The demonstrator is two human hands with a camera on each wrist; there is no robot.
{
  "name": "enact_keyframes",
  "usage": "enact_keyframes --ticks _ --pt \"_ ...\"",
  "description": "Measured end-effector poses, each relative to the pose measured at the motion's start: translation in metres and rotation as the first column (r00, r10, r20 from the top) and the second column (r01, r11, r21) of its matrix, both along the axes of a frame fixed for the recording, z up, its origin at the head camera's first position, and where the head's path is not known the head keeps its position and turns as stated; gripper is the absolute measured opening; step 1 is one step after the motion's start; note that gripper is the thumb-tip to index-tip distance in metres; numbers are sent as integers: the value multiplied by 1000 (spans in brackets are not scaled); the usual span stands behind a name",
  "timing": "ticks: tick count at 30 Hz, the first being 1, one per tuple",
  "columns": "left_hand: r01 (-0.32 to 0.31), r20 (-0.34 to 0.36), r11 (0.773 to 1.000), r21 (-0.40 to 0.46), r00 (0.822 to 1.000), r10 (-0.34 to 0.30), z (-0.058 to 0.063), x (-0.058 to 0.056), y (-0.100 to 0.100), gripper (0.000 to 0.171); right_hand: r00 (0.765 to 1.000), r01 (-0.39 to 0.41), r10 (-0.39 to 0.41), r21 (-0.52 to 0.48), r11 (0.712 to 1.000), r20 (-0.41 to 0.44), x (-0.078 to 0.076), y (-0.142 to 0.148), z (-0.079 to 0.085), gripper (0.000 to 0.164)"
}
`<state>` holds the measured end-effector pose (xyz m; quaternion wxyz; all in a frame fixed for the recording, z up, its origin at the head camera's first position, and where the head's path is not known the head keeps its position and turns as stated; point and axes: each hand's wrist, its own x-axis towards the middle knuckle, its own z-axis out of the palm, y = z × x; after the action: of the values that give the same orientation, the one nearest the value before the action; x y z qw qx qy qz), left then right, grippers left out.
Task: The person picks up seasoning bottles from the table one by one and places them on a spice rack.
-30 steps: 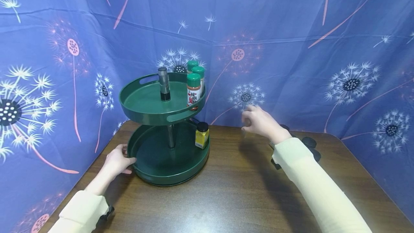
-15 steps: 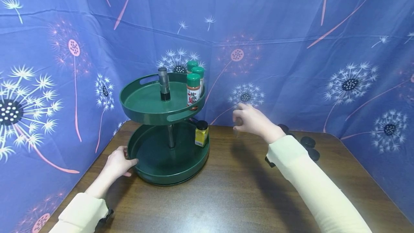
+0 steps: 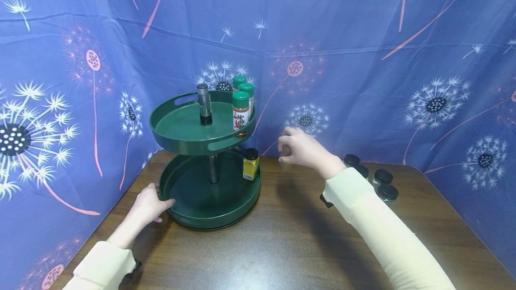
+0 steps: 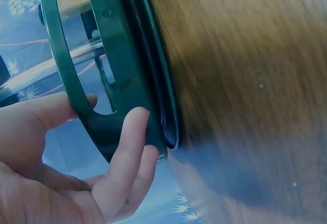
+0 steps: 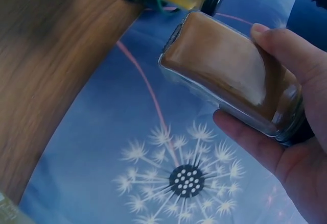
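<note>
A green two-tier rotating rack stands on the left of the table. My left hand holds its lower tier's rim, thumb over the edge and fingers against the outer wall. My right hand is in the air to the rack's right. It grips a square glass jar of brown powder, clear in the right wrist view but mostly hidden by my fingers in the head view. A black-lidded jar with yellow contents sits at the lower tier's right. Several green-capped spice bottles stand on the upper tier's right side.
Several black-lidded glass jars stand at the table's right, beyond my right forearm. A metal post rises through the rack's centre. Blue dandelion-print cloth hangs behind the wooden table.
My right hand has moved left toward the rack with the jar, uncovering more of the jars at right. The left hand stays at the lower rim, its thumb slightly further over.
</note>
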<state>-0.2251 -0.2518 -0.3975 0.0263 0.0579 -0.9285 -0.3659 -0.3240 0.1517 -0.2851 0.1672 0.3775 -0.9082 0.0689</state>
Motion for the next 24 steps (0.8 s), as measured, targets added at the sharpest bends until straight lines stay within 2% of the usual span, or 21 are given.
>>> enact_keyframes --ticks 9,13,18,24 --pt "-19 32 999 -48 999 20 2 3 3 73 1000 -28 28 -22 999 -5 5 -16 2 20" --pt "-12 55 998 -65 998 16 4 0 -1 84 1000 -30 30 -26 999 1 7 -23 1 20" --pt "12 42 999 -45 999 -10 10 -10 -8 96 999 -47 47 -36 998 20 8 -32 -1 19" --pt "39 21 999 -3 999 -39 16 -28 -16 89 997 -68 70 -50 996 25 9 -43 -6 19"
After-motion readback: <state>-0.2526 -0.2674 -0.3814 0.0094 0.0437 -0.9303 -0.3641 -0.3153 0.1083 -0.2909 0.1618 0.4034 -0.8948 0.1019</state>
